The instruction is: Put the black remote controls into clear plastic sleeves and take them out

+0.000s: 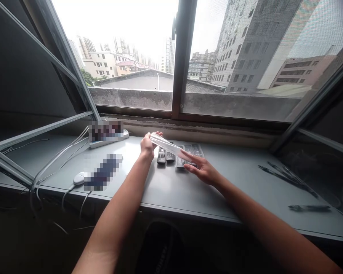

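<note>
A thin, translucent plastic bag (168, 145) slants between my two hands above the desk. My left hand (147, 146) grips its upper end, fingers closed around it. My right hand (203, 169) lies at the lower end, its stretched fingers touching the plastic while the thumb stands apart below. Beneath the bag are two black remote controls, the left remote (161, 156) and the right remote (170, 156), both partly covered. Beside them lies a clear plastic package (198, 149) with dark contents I cannot make out, partly behind my right hand.
A white power strip (98, 143) and a white plug-like piece (79, 178) with cables lie left, near blurred-out items. Dark pens or cables (286, 179) and a dark pen-like object (309, 208) lie right. Metal frame bars (71, 72) flank the desk (171, 194); a window is behind.
</note>
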`<action>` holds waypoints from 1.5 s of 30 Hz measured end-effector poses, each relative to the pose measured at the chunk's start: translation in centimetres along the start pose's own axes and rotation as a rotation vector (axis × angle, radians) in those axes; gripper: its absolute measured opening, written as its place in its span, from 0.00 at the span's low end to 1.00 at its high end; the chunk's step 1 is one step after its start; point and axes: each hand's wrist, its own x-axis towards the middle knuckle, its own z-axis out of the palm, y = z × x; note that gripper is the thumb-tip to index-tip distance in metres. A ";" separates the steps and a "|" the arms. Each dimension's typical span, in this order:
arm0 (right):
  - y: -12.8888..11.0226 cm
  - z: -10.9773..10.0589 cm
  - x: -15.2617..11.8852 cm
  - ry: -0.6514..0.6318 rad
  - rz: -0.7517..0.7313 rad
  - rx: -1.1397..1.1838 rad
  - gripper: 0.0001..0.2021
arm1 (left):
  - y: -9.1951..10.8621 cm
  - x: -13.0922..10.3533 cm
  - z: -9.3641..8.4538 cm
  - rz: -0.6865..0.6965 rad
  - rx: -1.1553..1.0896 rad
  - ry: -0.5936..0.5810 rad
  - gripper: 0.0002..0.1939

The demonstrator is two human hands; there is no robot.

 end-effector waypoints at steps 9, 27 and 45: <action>0.2 -0.1 0.0 0.003 0.043 0.069 0.36 | 0.7 0.0 -0.2 -0.026 -0.072 0.038 0.22; 0.7 -0.4 0.4 0.079 0.086 0.389 0.33 | -0.9 -3.0 1.5 -0.192 0.058 -0.439 0.25; 1.2 -0.1 0.8 0.057 0.049 0.557 0.26 | -2.0 -3.1 2.6 -0.196 -0.397 -0.214 0.10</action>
